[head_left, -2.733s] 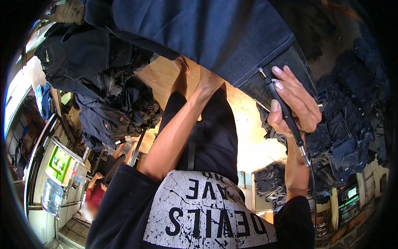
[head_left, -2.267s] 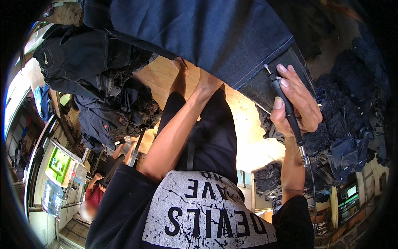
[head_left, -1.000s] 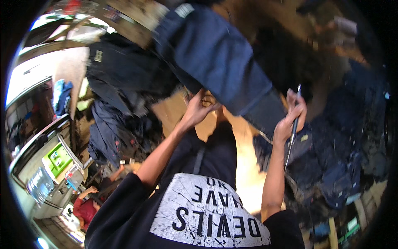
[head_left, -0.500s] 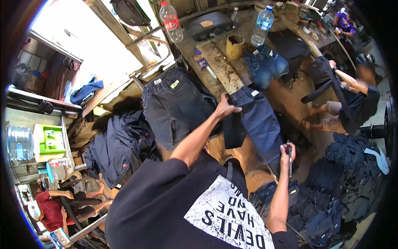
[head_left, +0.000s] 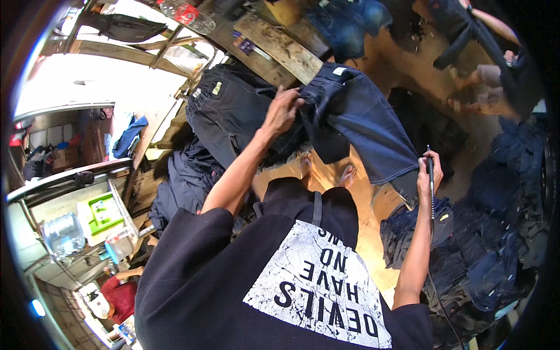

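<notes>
Dark blue denim shorts [head_left: 367,122] hang over the end of a narrow wooden board [head_left: 283,49], a small white label at their waistband. My left hand [head_left: 284,109] is closed at the side of the waistband, pinching the cloth. Closed around a slim pen-shaped handpiece [head_left: 431,175] with a cord, my right hand [head_left: 424,181] is beside the lower leg hem. The handpiece tip points up, away from me. Whether the right fingers also hold the hem cannot be made out.
Faded black shorts [head_left: 230,105] lie left of the board, above a dark garment heap [head_left: 186,181]. More dark garments [head_left: 466,245] are piled at the right. Blue jeans [head_left: 344,26] lie at the back. A co-worker [head_left: 496,64] handles dark cloth at far right; another person [head_left: 119,297] is lower left.
The whole view has shifted, with the bench now higher in the picture. My left hand has moved slightly along the shorts' waist side. My right hand keeps the handpiece near the hem.
</notes>
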Motion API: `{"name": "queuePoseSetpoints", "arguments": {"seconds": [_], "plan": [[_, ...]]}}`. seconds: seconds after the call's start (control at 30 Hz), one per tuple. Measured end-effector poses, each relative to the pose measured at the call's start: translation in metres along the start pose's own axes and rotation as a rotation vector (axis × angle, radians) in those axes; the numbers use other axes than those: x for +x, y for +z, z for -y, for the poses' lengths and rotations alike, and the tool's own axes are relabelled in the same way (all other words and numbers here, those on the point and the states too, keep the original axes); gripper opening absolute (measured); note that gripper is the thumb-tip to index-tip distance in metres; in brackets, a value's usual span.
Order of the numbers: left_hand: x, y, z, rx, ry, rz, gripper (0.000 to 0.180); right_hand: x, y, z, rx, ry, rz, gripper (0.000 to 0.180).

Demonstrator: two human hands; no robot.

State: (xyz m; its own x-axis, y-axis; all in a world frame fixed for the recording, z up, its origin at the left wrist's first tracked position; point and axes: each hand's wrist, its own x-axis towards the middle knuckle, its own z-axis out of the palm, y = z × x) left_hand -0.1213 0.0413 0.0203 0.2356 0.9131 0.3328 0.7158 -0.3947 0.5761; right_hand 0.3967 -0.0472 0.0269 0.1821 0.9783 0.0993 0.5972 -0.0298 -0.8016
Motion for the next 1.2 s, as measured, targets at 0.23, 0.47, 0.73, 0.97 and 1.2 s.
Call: {"name": "queuePoseSetpoints", "arguments": {"seconds": [0.23,0.47,0.73,0.97,1.2], "plan": [[0.005,0.094,-0.168,-0.059,0.127,0.129,0.017,-0.075,-0.182,-0.154,-0.472,0.287,-0.253,0.023],[0.018,0.220,-0.253,-0.112,-0.160,-0.028,0.013,0.065,-0.210,-0.117,-0.308,-0.089,-0.600,0.024],[0.098,0.096,-0.022,0.143,-0.054,-0.069,0.027,-0.007,0.086,0.063,0.207,-0.421,0.239,0.033],[0.036,0.066,-0.113,-0.012,-0.495,-0.091,0.044,0.006,0.104,0.063,0.302,-0.277,0.218,0.014],[0.008,0.079,-0.121,-0.063,-0.475,0.010,0.056,0.019,0.125,0.104,0.443,-0.146,0.233,0.027]]}}
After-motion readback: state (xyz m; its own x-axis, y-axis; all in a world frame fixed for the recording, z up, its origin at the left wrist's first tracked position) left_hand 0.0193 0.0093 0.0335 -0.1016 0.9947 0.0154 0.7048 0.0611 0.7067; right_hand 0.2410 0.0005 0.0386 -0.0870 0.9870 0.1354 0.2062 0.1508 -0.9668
